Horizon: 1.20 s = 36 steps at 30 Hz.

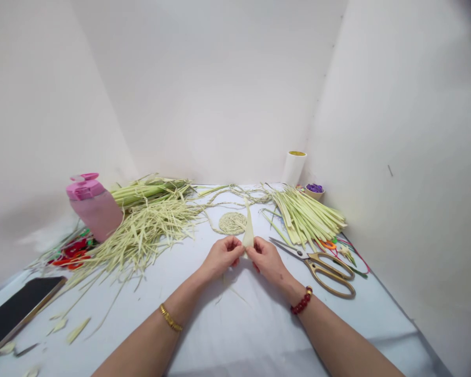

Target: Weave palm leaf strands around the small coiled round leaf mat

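Observation:
A pale green leaf strip [249, 230] stands up between my two hands, its tip pointing away from me. My left hand [223, 255] pinches its near end between thumb and fingers. From the other side my right hand [267, 257] pinches the same end, close to the left thumb. Just beyond the hands a round coil of braided straw [231, 223] lies flat, partly covered by the strip. A braided cord [220, 203] runs behind it across the table. The gold-handled scissors [317, 264] lie slightly open to the right of my right hand.
Thin split strips [153, 225] spread at left, beside a pink bottle [96, 209] and a dark phone [21, 309]. Flat leaf strips [306, 214] are piled at right. Behind them stand a white roll [294, 168] and a small cup of purple pieces [314, 191]. White walls enclose the table.

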### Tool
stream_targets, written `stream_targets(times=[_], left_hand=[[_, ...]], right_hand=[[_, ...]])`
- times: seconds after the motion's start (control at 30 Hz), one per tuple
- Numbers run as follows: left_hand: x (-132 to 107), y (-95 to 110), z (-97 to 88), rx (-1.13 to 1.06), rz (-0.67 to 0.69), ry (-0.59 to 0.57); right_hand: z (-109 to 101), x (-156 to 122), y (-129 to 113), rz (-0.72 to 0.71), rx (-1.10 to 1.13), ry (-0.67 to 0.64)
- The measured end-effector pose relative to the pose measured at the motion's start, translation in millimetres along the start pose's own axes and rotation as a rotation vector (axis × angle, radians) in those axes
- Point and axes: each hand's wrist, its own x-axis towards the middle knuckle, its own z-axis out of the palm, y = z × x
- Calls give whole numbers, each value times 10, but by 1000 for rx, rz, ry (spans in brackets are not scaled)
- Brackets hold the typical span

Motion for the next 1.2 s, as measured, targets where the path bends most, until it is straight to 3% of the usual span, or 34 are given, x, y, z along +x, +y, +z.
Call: stream_targets(times=[0.27,0.67,0.9,1.0,1.2], left_hand=[[3,-4,-19,18,9,4],[-42,0,-20,128,76,-100],[-57,61,-45,-151,-81,-229],[-43,51,-35,-194,-88,-198],[-27,25,46,-30,16,-58]], right_hand=[[-6,20,41,-37,-39,13],[25,2,8,-83,-117,19],[4,12,-19,35,158,-195],[13,29,4,31,220,-156],[37,60,61,10,236,-1]])
